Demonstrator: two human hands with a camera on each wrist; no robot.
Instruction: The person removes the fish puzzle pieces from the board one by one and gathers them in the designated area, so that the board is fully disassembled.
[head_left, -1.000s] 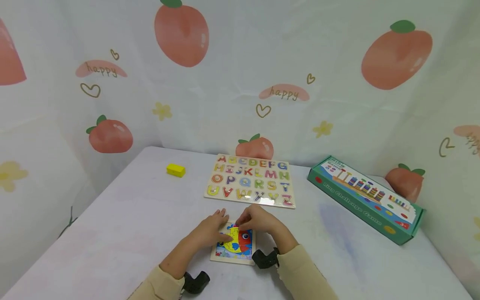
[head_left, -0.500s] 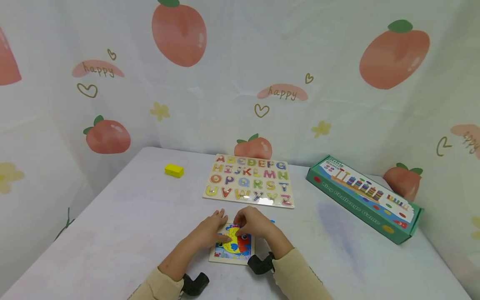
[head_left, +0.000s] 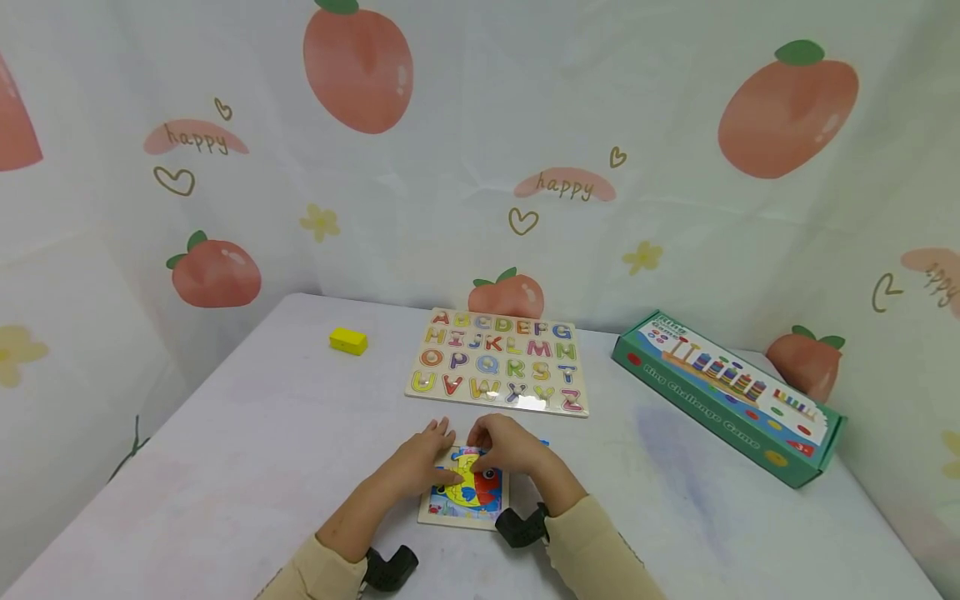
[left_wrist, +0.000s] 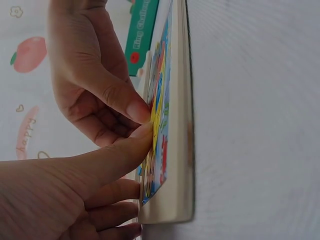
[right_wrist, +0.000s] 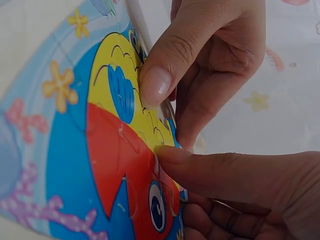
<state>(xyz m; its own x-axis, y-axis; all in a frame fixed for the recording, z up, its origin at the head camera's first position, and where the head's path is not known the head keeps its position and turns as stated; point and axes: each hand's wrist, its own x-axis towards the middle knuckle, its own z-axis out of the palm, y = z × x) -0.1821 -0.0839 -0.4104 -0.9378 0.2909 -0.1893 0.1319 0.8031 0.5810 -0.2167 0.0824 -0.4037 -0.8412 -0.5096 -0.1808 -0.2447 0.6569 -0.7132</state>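
Observation:
A small wooden jigsaw puzzle with a yellow and red fish picture lies at the front middle of the table. My left hand rests over its left side, thumb on the fish's yellow body and the other fingers stretched past the frame. From the right, my right hand pinches at a puzzle piece by the top edge, its fingers curled; the piece is mostly hidden. Both thumbs nearly meet on the fish in the right wrist view. A blue bit shows behind my right wrist.
Behind the puzzle lies a wooden alphabet board. A yellow block is at the back left. A green Ring Challenge Game box stands at the right. A printed cloth hangs behind the white table.
My right hand has shifted slightly left and down over the puzzle's top edge, where a pinkish strip now shows. The blue bit has come into view behind that hand. My left hand has barely moved.

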